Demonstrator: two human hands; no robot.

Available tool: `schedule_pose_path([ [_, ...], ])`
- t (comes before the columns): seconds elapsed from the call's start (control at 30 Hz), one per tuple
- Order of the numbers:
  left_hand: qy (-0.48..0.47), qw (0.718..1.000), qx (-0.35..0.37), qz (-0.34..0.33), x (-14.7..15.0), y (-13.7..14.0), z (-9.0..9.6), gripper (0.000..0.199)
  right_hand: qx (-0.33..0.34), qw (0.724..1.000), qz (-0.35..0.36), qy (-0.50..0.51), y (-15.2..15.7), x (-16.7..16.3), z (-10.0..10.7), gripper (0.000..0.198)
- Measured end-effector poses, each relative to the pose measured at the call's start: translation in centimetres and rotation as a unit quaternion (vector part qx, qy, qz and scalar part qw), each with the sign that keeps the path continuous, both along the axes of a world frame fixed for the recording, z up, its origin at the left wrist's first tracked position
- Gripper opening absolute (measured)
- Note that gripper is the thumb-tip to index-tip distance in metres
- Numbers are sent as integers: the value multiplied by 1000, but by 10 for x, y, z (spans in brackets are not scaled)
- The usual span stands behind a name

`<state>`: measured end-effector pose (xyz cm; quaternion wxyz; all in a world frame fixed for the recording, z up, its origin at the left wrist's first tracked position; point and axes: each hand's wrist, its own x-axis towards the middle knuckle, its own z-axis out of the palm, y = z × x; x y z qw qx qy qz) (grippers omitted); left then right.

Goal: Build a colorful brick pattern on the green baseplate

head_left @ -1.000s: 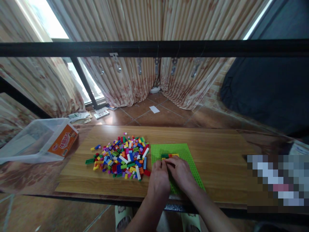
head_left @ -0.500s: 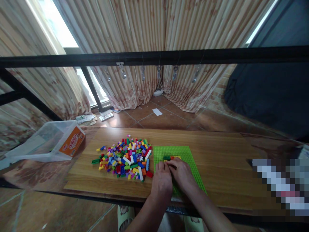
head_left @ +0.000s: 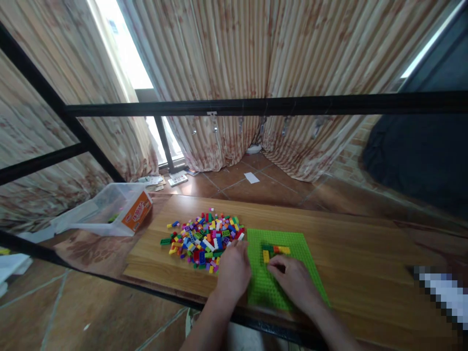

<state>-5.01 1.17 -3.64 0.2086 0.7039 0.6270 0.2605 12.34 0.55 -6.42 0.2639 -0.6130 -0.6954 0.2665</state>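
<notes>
Well beyond the fingers [head_left: 283, 260], patterned curtains [head_left: 226, 58] hang over a tiled floor [head_left: 280, 181]; far leftward, daylight whitens a window [head_left: 129, 53].

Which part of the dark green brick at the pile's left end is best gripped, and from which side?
The dark green brick is probably best pinched across its two long sides, with the left hand coming from above and the left. It lies flat, its length running roughly left to right, and its left end faces away from the pile.

Bare hands [head_left: 234, 270], forearms [head_left: 214, 314] uncovered; pale footwear [head_left: 189, 320] below, mostly hidden.
</notes>
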Motion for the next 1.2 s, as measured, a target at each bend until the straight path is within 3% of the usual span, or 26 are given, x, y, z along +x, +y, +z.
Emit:
schedule_pose_path([
  [0.17, 33, 991, 3, 129, -50, 15, 12, 26, -10, 999, 11, -50, 3, -1, -9, 17],
  [0.23, 52, 987, 0, 151, -66, 18, 14, 27, -1, 998, 4, -55, 7, -1, -11, 16],
  [0.43, 99, 992, 7, 75, -78, 18, 11, 39, 19, 997, -11, -70, 9, -3, -10, 18],
  [0.63, 148, 987, 16, 68, -70, 19, 4, 37, 32, 998, -27, -36, 4, -9, 0, 23],
  [0.73, 125, 988, 35, 84, -71, 21, 4, 30, 43, 998, -56, -4, 5, -7, 7, 25],
  [0.83, 8, 994, 48, 102, -70, 23, 6, 28, 50, 991, -110, 55, 6, -1, 13, 27],
  [0.93, -188, 980, 31, 61, -62, 23, 12, 26, 43, 979, -158, 124, 7, 7, 14, 32],
  [1.0, -253, 967, 4, 6, -52, 19, 15, 25, 28, 972, -169, 158, 8, 11, 12, 34],
  [1.07, -235, 971, -16, -44, -38, 14, 15, 24, 2, 968, -164, 192, 9, 12, 8, 35],
  [1.2, -101, 988, -16, -113, -9, 1, 5, 28, -38, 962, -138, 232, 10, 10, 6, 34],
])
